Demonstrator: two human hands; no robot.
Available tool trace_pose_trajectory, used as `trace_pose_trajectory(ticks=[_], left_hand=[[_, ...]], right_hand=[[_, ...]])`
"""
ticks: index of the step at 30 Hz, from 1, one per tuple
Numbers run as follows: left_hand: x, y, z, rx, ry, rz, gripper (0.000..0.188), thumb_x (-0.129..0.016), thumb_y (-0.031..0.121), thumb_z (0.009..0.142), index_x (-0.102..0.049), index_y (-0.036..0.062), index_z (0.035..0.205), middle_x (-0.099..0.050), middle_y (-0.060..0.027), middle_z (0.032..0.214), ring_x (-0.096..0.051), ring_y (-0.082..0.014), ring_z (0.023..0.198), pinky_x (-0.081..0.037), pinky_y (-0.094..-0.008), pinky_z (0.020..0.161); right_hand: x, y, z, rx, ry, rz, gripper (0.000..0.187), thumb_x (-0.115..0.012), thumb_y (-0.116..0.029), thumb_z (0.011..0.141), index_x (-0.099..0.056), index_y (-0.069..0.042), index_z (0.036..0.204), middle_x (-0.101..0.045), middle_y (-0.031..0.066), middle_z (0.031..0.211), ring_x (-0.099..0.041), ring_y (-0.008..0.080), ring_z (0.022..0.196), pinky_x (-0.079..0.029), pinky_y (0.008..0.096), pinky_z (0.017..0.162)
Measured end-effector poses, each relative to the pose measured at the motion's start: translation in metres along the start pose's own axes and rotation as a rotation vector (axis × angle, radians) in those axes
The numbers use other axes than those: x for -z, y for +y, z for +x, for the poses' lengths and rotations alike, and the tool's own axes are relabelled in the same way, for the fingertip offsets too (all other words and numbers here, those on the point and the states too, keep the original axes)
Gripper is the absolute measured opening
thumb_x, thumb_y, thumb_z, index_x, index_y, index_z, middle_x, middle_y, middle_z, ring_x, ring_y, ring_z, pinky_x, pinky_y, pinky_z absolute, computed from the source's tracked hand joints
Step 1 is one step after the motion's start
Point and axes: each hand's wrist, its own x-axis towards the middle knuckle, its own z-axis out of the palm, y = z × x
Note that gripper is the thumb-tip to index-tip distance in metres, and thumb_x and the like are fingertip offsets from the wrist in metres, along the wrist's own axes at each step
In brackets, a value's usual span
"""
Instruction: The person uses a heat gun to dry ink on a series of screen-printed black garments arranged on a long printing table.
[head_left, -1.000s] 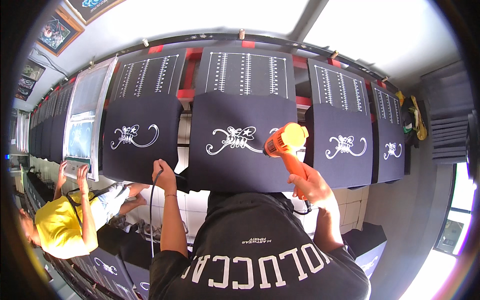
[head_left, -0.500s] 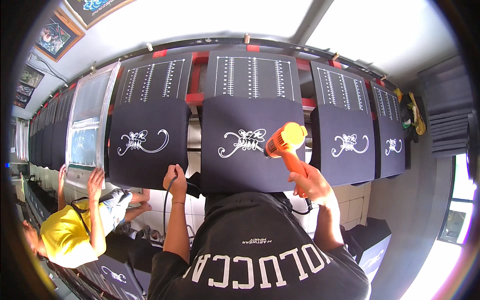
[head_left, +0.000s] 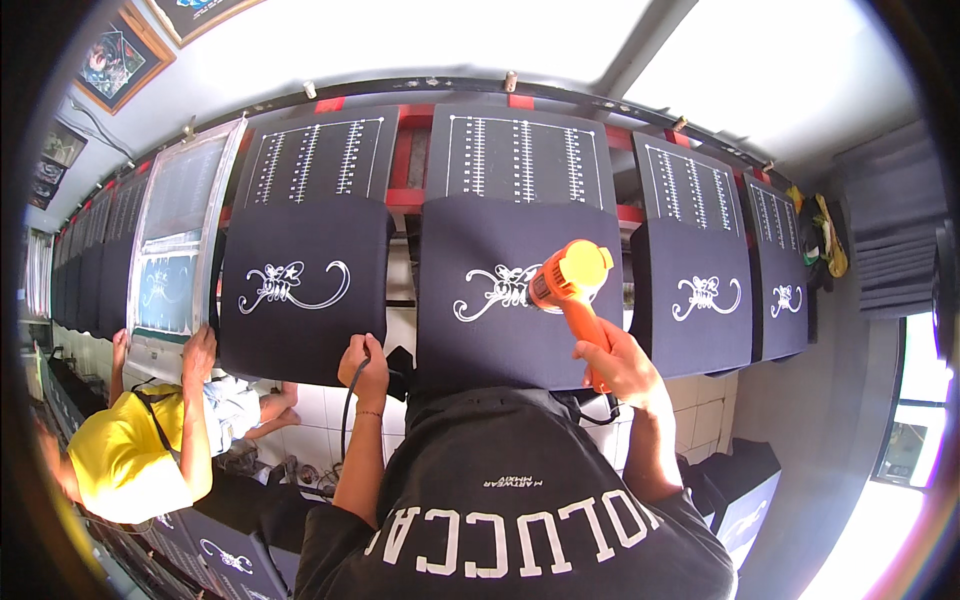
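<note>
My right hand (head_left: 622, 366) is wrapped round the handle of an orange heat gun (head_left: 574, 278). Its nozzle points left over the white line print on the dark fabric (head_left: 520, 350) stretched across the board before me, covering part of that print. Whether the nozzle touches the cloth I cannot tell. My left hand (head_left: 363, 366) is closed round a black cord (head_left: 347, 415), near the gap between this board and the one on its left. The cord hangs down from the fist.
More boards with dark fabric and white prints line up on both sides, such as the left one (head_left: 300, 345). A co-worker in a yellow shirt (head_left: 125, 455) holds a framed screen (head_left: 185, 230) at the left. Behind the boards runs a dark rail (head_left: 440, 84).
The view has shifted slightly, moving the boards a little rightward. The heat gun now sits further left over the print. The co-worker's hands remain at the screen's near end.
</note>
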Motion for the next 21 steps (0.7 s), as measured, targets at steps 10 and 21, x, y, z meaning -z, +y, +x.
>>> trace_pose_trajectory(ticks=[10, 21], left_hand=[[0.0, -0.003, 0.002, 0.013, -0.011, 0.005, 0.02, -0.061, 0.018, 0.093, -0.06, 0.0059, 0.078, -0.06, -0.0115, 0.064, -0.061, -0.0332, 0.061, -0.045, -0.0447, 0.055], [-0.004, -0.004, 0.001, -0.004, -0.002, -0.013, 0.022, -0.062, 0.019, 0.093, -0.057, 0.0068, 0.075, -0.058, -0.0111, 0.063, -0.06, -0.0328, 0.06, -0.044, -0.0454, 0.055]], right_hand=[[-0.005, -0.004, 0.01, 0.022, 0.004, 0.006, 0.037, -0.06, -0.021, 0.099, -0.055, 0.003, 0.127, -0.064, 0.0053, 0.09, -0.06, 0.0099, 0.062, -0.05, 0.0251, 0.057], [-0.015, -0.007, 0.015, 0.051, -0.007, 0.039, 0.033, -0.062, -0.021, 0.096, -0.056, 0.002, 0.119, -0.062, 0.0038, 0.082, -0.06, 0.01, 0.059, -0.049, 0.0255, 0.052]])
